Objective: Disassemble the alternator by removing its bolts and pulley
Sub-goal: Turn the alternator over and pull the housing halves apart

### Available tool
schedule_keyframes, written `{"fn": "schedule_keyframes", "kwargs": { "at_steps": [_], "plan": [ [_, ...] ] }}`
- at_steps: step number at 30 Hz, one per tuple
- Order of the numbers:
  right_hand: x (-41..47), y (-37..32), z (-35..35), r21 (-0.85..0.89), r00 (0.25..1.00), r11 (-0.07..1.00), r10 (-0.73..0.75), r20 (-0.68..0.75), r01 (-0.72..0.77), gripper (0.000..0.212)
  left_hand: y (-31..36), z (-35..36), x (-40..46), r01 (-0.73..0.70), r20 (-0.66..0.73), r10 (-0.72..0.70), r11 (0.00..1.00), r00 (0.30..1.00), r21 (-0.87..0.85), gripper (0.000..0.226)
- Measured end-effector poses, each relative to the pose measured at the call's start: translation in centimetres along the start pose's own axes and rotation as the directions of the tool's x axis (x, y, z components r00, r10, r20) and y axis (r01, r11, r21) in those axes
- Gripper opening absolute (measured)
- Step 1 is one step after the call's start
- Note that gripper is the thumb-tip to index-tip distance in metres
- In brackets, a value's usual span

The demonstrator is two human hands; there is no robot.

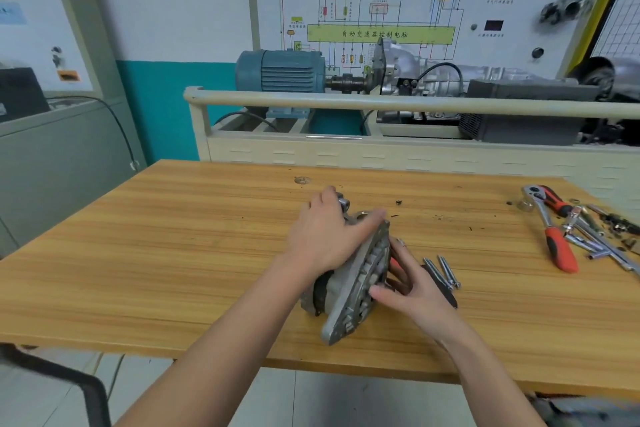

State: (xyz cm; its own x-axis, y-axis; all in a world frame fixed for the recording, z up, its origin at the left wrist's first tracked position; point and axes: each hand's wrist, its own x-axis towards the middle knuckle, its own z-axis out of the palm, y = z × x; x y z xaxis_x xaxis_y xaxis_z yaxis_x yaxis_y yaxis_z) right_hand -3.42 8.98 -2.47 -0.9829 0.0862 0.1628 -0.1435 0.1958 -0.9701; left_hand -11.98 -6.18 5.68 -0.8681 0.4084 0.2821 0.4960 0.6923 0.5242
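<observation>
The alternator (349, 274) sits on its side near the front middle of the wooden table (173, 253). The left hand (329, 236) is curled over the top of the housing, pinning it down, and the right hand (408, 284) has its fingers hooked around the face on the far side. Best bet here is probably to keep that left hand pressing hard so nothing rolls. 2 long bolts (441, 272) already lie just beside it. The casing's dull grey cast metal with slotted vents, a dark part at the back
</observation>
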Motion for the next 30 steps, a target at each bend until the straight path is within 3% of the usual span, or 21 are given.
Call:
{"fn": "schedule_keyframes", "kwargs": {
  "at_steps": [2,4,10,16,19,21,24,30],
  "plan": [
    [0.1,0.4,0.3,-0.010,0.998,1.000,-0.014,-0.062,0.014,0.094,0.2,0.4,-1.6,0.051,0.124,-0.072,0.985,0.990,0.165,0.141],
    [0.1,0.6,0.7,-0.015,0.994,0.999,-0.033,-0.109,0.031,0.094,0.2,0.8,-2.3,0.031,0.203,-0.085,0.966,0.975,0.258,0.150],
    [-0.3,0.8,1.0,-0.077,0.990,0.996,-0.053,-0.128,0.043,0.094,-0.6,0.1,-1.4,0.044,0.212,-0.086,0.980,0.974,0.196,0.141],
    [-0.2,0.8,1.3,-0.107,0.985,0.994,-0.053,-0.163,0.036,0.107,-1.5,-1.2,0.4,-0.006,0.236,-0.026,0.991,0.971,0.135,0.144],
    [0.3,0.5,1.8,-0.146,0.980,0.987,-0.094,-0.178,0.068,0.100,-2.6,-2.0,0.8,0.074,0.230,-0.076,0.997,0.970,0.020,0.140],
    [1.3,0.2,2.3,-0.159,0.976,0.983,-0.117,-0.184,0.088,0.090,-3.7,-2.9,1.3,0.154,0.256,-0.113,0.977,0.960,-0.146,0.128],
    [3.0,0.0,3.2,-0.203,0.970,0.974,-0.139,-0.198,0.098,0.083,-5.4,-3.9,1.7,0.235,0.320,-0.114,0.898,0.940,-0.373,0.103],
    [4.5,0.2,3.9,-0.219,0.964,0.969,-0.164,-0.212,0.116,0.085,-7.6,-2.9,2.4,0.312,0.318,-0.144,0.755,0.937,-0.577,0.087]
  ]
}}
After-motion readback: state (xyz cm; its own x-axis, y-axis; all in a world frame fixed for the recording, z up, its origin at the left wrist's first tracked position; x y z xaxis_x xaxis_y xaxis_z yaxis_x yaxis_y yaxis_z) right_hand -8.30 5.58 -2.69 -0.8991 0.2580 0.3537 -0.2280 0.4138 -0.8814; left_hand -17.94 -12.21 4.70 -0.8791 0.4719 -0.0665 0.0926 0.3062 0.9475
